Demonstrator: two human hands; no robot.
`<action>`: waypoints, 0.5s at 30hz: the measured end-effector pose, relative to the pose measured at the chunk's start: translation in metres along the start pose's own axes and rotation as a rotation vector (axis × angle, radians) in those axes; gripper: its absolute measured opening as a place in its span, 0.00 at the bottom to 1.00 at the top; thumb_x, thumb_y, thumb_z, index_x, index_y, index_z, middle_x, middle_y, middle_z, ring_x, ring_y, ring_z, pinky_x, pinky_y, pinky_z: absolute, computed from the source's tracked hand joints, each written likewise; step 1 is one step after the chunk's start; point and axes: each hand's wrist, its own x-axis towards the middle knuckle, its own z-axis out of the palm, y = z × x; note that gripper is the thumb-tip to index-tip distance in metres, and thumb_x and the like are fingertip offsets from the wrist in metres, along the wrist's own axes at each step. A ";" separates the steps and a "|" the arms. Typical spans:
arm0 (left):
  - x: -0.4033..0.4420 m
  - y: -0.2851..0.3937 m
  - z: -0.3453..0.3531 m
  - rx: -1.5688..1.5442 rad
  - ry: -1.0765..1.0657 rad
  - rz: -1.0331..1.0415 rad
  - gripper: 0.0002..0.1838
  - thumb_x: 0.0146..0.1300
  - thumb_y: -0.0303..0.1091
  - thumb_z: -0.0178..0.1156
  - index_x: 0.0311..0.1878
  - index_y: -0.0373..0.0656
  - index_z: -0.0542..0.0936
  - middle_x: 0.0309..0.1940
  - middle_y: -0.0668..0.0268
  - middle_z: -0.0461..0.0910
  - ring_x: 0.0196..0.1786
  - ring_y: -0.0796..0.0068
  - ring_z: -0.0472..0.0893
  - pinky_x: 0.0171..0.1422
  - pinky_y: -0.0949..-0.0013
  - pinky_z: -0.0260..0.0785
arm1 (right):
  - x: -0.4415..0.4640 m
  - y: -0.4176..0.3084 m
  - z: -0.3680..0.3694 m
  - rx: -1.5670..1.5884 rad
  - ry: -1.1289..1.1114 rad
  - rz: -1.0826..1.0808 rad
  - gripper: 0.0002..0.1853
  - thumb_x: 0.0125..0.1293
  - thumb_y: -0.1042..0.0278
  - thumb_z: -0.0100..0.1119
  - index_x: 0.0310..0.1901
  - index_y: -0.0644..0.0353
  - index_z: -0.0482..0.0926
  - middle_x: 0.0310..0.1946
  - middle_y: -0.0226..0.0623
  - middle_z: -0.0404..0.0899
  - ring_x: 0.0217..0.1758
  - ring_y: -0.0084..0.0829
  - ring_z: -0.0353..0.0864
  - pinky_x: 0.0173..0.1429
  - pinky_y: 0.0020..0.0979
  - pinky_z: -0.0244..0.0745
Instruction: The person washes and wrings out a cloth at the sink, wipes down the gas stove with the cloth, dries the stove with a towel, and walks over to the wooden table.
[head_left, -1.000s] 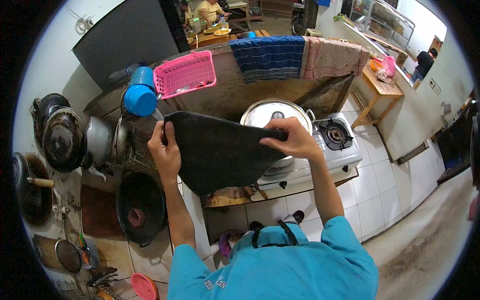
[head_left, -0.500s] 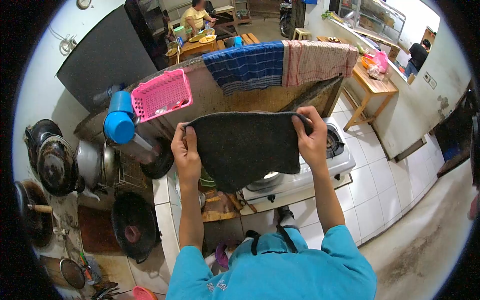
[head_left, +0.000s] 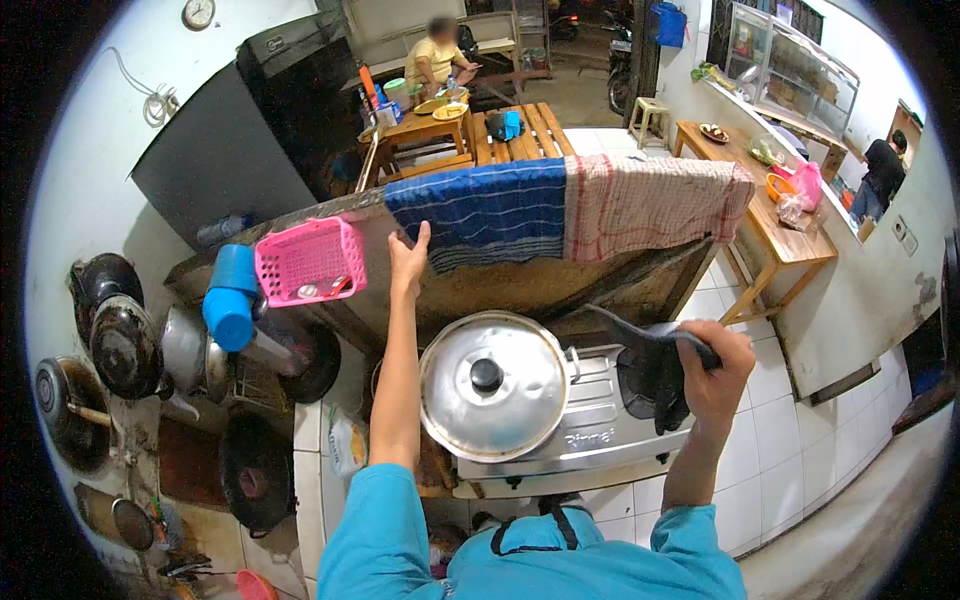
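My right hand (head_left: 716, 368) is closed around a dark cloth (head_left: 655, 372), which hangs crumpled over the right burner side of the stove. My left hand (head_left: 408, 258) is raised at the left edge of a blue checked towel (head_left: 490, 210), its fingers apart and nothing seen in them; whether it touches the towel I cannot tell. Between my arms a large lidded metal pot (head_left: 520, 400) stands on the left side of the white gas stove (head_left: 600, 415). Its lid has a black knob (head_left: 487, 375).
A red-and-white checked towel (head_left: 655, 200) hangs beside the blue one over the low wall. Left of it are a pink basket (head_left: 310, 262) and blue plastic containers (head_left: 232, 300). Pans and lids (head_left: 125, 345) hang on the left wall. A person in yellow (head_left: 437, 60) sits beyond.
The dark cloth, earlier stretched between both hands, is now only in my right hand, lower and to the right. My left hand has let go and moved up toward the blue towel. The pot is uncovered to view.
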 end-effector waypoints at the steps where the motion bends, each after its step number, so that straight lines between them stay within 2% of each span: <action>1: 0.001 0.010 0.007 -0.035 -0.043 -0.148 0.51 0.55 0.61 0.64 0.67 0.28 0.57 0.66 0.44 0.61 0.68 0.54 0.63 0.69 0.58 0.58 | 0.001 0.009 -0.009 -0.018 -0.021 -0.014 0.04 0.53 0.79 0.64 0.31 0.65 0.80 0.21 0.41 0.80 0.23 0.30 0.81 0.31 0.25 0.72; 3: 0.017 -0.006 0.026 0.081 -0.004 -0.134 0.49 0.54 0.63 0.64 0.64 0.28 0.63 0.62 0.45 0.67 0.64 0.55 0.68 0.66 0.59 0.60 | 0.001 0.029 -0.023 -0.068 -0.014 0.002 0.03 0.52 0.80 0.63 0.30 0.66 0.80 0.21 0.41 0.80 0.23 0.32 0.80 0.31 0.25 0.72; 5: 0.026 -0.016 0.035 -0.030 -0.032 -0.043 0.46 0.54 0.62 0.65 0.61 0.28 0.66 0.59 0.46 0.70 0.62 0.56 0.70 0.64 0.60 0.62 | -0.002 0.046 -0.035 -0.110 0.005 0.047 0.03 0.52 0.80 0.63 0.30 0.66 0.80 0.21 0.41 0.79 0.23 0.31 0.80 0.31 0.26 0.71; 6: 0.026 -0.019 0.041 -0.086 -0.049 -0.002 0.45 0.53 0.62 0.65 0.60 0.28 0.68 0.57 0.47 0.71 0.60 0.57 0.71 0.63 0.60 0.63 | -0.006 0.054 -0.042 -0.052 0.006 0.144 0.03 0.53 0.79 0.63 0.30 0.66 0.80 0.20 0.40 0.79 0.22 0.29 0.78 0.31 0.26 0.70; 7: 0.026 -0.021 0.047 -0.014 0.068 -0.067 0.34 0.56 0.58 0.65 0.46 0.30 0.76 0.43 0.54 0.78 0.46 0.64 0.77 0.50 0.61 0.68 | -0.010 0.060 -0.049 -0.064 0.022 0.157 0.03 0.54 0.78 0.63 0.30 0.66 0.79 0.20 0.39 0.78 0.22 0.28 0.77 0.31 0.26 0.69; 9: 0.027 -0.023 0.052 -0.097 0.128 0.021 0.26 0.60 0.53 0.63 0.33 0.33 0.77 0.27 0.61 0.76 0.31 0.70 0.74 0.39 0.63 0.67 | -0.015 0.072 -0.061 -0.088 0.054 0.171 0.03 0.55 0.77 0.64 0.30 0.65 0.79 0.20 0.38 0.77 0.22 0.26 0.75 0.30 0.25 0.68; 10: 0.012 -0.003 0.050 0.032 0.205 0.071 0.25 0.62 0.50 0.62 0.22 0.35 0.72 0.17 0.67 0.68 0.23 0.73 0.66 0.31 0.64 0.62 | -0.016 0.078 -0.065 -0.114 0.079 0.139 0.05 0.57 0.74 0.64 0.30 0.65 0.79 0.19 0.35 0.76 0.22 0.24 0.73 0.30 0.24 0.67; 11: 0.015 -0.010 0.048 0.076 0.241 0.113 0.21 0.62 0.46 0.62 0.27 0.35 0.72 0.21 0.64 0.70 0.27 0.70 0.69 0.35 0.63 0.65 | -0.017 0.080 -0.069 -0.110 0.096 0.166 0.06 0.58 0.72 0.64 0.30 0.65 0.78 0.20 0.33 0.76 0.23 0.23 0.72 0.31 0.24 0.66; 13: 0.009 -0.005 0.050 0.310 0.597 0.362 0.18 0.61 0.43 0.62 0.35 0.35 0.73 0.28 0.63 0.72 0.32 0.67 0.72 0.40 0.61 0.67 | -0.021 0.083 -0.077 -0.100 0.129 0.223 0.09 0.62 0.68 0.63 0.30 0.66 0.77 0.22 0.29 0.75 0.26 0.20 0.70 0.33 0.22 0.64; 15: -0.009 0.006 0.055 0.248 0.745 0.526 0.17 0.61 0.41 0.62 0.40 0.36 0.73 0.31 0.61 0.73 0.35 0.65 0.74 0.43 0.60 0.68 | -0.025 0.087 -0.080 -0.060 0.139 0.232 0.09 0.61 0.68 0.64 0.30 0.65 0.78 0.20 0.32 0.76 0.23 0.21 0.71 0.31 0.23 0.66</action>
